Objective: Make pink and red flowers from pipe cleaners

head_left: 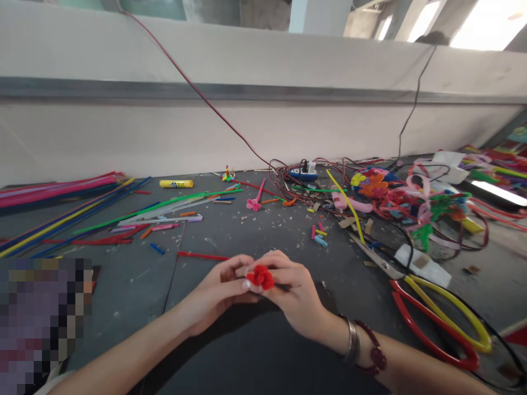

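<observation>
**A:** State of the piece?

**B:** My left hand (216, 291) and right hand (292, 291), fingers closed, pinch a coiled red chenille bloom (261, 277), already tightly wound, near the front edge of the table (123, 291).

**A:** Anything apart?

**B:** To the right, red-and-yellow-handled scissors (428, 321), untouched.

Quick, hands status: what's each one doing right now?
Left hand: closed, holding the red pipe-cleaner flower.
Right hand: closed, holding the same flower.

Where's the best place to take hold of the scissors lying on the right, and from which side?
Take the scissors by their red and yellow loop handles, coming from the near side, past the right hand. The loops lie flat and open toward the person, while the metal blades point away up the table.
</observation>
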Action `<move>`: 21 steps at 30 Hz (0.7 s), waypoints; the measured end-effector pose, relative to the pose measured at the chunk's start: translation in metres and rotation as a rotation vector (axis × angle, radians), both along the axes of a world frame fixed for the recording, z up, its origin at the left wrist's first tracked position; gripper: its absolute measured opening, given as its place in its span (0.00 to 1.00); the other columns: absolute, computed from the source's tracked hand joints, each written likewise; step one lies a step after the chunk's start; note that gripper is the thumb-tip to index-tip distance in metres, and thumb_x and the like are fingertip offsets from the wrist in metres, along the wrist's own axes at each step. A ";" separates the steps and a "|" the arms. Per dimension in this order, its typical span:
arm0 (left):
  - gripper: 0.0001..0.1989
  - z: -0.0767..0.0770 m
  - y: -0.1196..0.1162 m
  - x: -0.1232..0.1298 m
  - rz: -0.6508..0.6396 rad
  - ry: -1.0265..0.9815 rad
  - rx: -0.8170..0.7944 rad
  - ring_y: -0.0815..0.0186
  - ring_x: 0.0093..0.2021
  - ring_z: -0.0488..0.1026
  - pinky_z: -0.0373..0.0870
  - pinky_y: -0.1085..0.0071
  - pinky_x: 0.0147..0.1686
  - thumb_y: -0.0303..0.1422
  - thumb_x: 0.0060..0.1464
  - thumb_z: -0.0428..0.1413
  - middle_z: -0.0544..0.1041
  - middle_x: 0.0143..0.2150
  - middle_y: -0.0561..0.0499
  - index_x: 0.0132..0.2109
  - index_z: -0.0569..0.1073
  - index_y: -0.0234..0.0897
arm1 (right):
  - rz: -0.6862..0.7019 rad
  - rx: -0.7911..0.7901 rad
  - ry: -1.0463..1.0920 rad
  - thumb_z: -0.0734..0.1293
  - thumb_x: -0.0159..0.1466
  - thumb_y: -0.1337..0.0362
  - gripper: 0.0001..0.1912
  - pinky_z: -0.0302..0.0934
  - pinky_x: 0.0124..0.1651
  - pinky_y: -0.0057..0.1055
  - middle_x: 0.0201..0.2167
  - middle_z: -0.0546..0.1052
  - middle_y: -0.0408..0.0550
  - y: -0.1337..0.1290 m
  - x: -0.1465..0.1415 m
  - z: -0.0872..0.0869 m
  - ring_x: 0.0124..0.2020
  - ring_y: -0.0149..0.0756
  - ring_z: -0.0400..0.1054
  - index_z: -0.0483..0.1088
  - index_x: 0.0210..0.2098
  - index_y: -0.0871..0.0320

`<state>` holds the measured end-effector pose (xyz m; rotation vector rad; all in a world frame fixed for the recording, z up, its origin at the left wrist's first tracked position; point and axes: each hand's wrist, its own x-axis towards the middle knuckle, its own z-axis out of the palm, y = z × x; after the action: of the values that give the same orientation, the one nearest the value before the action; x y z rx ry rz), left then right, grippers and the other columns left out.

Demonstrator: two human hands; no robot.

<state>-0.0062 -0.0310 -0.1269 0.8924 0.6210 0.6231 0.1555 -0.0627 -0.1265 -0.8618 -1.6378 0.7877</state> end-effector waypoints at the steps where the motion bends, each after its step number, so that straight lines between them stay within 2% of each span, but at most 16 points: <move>1: 0.12 0.002 0.002 -0.001 0.023 0.021 0.086 0.70 0.30 0.69 0.67 0.76 0.32 0.27 0.44 0.61 0.72 0.30 0.51 0.38 0.72 0.37 | -0.005 -0.002 0.016 0.66 0.57 0.64 0.05 0.63 0.43 0.35 0.33 0.76 0.46 0.001 0.001 0.000 0.38 0.35 0.68 0.75 0.28 0.54; 4: 0.18 0.012 0.006 -0.006 0.095 0.124 0.450 0.62 0.42 0.69 0.66 0.71 0.40 0.28 0.43 0.61 0.72 0.42 0.47 0.44 0.71 0.40 | -0.011 -0.019 0.051 0.65 0.58 0.65 0.06 0.62 0.47 0.35 0.34 0.77 0.46 0.003 0.005 0.002 0.43 0.36 0.68 0.75 0.32 0.53; 6: 0.19 0.022 0.005 -0.009 0.133 0.277 0.735 0.58 0.46 0.67 0.64 0.68 0.45 0.27 0.42 0.61 0.70 0.46 0.45 0.45 0.72 0.40 | -0.023 -0.033 0.029 0.65 0.58 0.67 0.06 0.63 0.45 0.32 0.33 0.77 0.46 0.003 0.008 0.002 0.42 0.35 0.69 0.75 0.32 0.54; 9: 0.16 0.040 -0.003 -0.012 0.266 0.508 1.126 0.59 0.45 0.67 0.62 0.71 0.45 0.26 0.40 0.62 0.70 0.43 0.47 0.40 0.75 0.42 | -0.031 -0.041 -0.033 0.65 0.58 0.69 0.07 0.63 0.40 0.27 0.31 0.77 0.45 0.002 0.012 0.003 0.36 0.33 0.70 0.75 0.31 0.55; 11: 0.14 0.049 -0.009 -0.013 0.325 0.592 1.299 0.62 0.40 0.68 0.63 0.73 0.42 0.25 0.40 0.62 0.71 0.40 0.49 0.38 0.76 0.42 | -0.006 -0.055 -0.068 0.64 0.58 0.69 0.07 0.62 0.36 0.25 0.28 0.76 0.45 0.001 0.012 0.003 0.31 0.31 0.69 0.75 0.31 0.56; 15: 0.09 0.056 -0.017 -0.010 0.317 0.629 1.438 0.64 0.35 0.69 0.64 0.75 0.37 0.25 0.43 0.60 0.73 0.35 0.49 0.35 0.77 0.41 | 0.080 -0.075 -0.096 0.64 0.59 0.63 0.08 0.59 0.30 0.23 0.23 0.73 0.43 -0.001 0.010 0.004 0.25 0.28 0.66 0.74 0.28 0.58; 18: 0.07 0.054 -0.017 -0.007 0.281 0.632 1.440 0.63 0.36 0.70 0.64 0.74 0.38 0.25 0.44 0.59 0.74 0.34 0.48 0.33 0.76 0.39 | 0.115 -0.109 -0.115 0.64 0.59 0.58 0.13 0.57 0.28 0.23 0.21 0.72 0.43 -0.001 0.009 0.004 0.23 0.27 0.62 0.74 0.27 0.60; 21: 0.06 0.054 -0.016 -0.007 0.240 0.644 1.404 0.64 0.35 0.70 0.65 0.74 0.37 0.26 0.46 0.58 0.73 0.35 0.48 0.33 0.76 0.39 | 0.149 -0.159 -0.084 0.65 0.57 0.57 0.13 0.57 0.28 0.23 0.21 0.72 0.43 0.000 0.010 0.005 0.24 0.27 0.63 0.75 0.27 0.60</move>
<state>-0.0132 -0.0474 -0.0728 2.4164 0.8466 1.0006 0.1652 -0.0630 -0.1219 -0.9018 -1.7456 1.0086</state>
